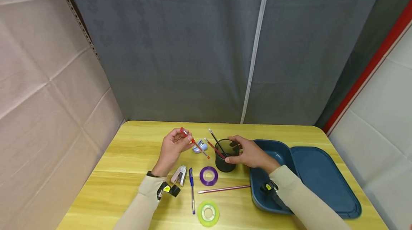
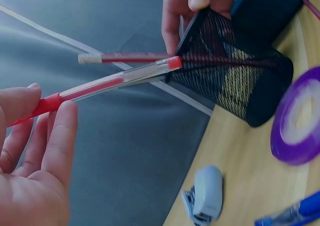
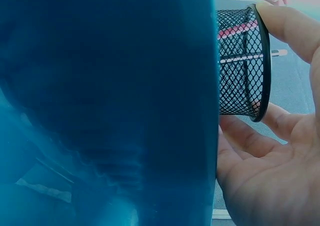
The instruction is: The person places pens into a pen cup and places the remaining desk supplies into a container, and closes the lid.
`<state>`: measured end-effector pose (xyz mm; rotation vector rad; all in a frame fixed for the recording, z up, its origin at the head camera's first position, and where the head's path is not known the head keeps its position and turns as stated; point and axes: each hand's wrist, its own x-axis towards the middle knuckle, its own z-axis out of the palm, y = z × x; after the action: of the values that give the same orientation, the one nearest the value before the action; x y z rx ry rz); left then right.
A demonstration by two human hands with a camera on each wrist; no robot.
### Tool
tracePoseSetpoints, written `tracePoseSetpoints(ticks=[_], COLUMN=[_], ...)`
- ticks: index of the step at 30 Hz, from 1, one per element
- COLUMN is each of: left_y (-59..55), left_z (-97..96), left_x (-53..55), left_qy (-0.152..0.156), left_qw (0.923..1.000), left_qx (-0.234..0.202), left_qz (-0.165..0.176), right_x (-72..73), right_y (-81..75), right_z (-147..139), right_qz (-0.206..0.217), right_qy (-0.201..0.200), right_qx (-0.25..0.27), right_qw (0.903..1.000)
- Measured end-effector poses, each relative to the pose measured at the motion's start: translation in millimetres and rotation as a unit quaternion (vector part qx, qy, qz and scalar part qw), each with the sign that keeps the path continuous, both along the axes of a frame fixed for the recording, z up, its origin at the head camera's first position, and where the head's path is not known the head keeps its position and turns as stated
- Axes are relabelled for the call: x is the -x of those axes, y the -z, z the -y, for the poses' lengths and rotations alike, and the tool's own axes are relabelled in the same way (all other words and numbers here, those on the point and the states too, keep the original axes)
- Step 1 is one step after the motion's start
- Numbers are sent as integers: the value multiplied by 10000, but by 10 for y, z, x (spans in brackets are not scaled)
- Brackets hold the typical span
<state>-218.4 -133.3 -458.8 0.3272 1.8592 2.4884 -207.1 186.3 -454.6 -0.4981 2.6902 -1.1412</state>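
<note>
My left hand [image 1: 173, 147] pinches a red pen [image 2: 120, 81] near its red cap, raised above the table. Its clear barrel slants down to the right, with the red end plug close to the cup's rim in the head view. My right hand [image 1: 252, 155] grips the black mesh pencil cup [image 1: 225, 166] at its rim, thumb on the near side and fingers on the far side. Inside the cup lean a dark pencil [image 1: 214, 136] and a red pencil [image 1: 210, 145], white eraser ends up. Their lower parts show through the mesh [image 3: 240, 86].
Left of the cup sits a small light blue stapler [image 2: 207, 193]. Nearer lie a pale stapler [image 1: 179, 175], a blue pen [image 1: 192, 190], purple tape [image 1: 208, 184], a red pencil [image 1: 224, 189] and green tape [image 1: 208, 223]. A blue box [image 1: 257, 190] with its lid [image 1: 325, 176] is at right.
</note>
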Motion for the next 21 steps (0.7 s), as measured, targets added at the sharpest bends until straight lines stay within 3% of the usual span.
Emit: tracePoseSetpoints(ticks=[12,21], left_y=[-129,-130], left_z=[-139,-247], left_x=[-50,-29], left_qy=[50,109], left_qw=[9996,9987], left_qx=[-153,-131], left_qz=[-242,-476], right_x=[3,6], right_y=[5,2], right_z=[-13,-5], right_qz=[64,72], right_qy=[-16,-41], right_qx=[56,52], right_qw=[10000,10000])
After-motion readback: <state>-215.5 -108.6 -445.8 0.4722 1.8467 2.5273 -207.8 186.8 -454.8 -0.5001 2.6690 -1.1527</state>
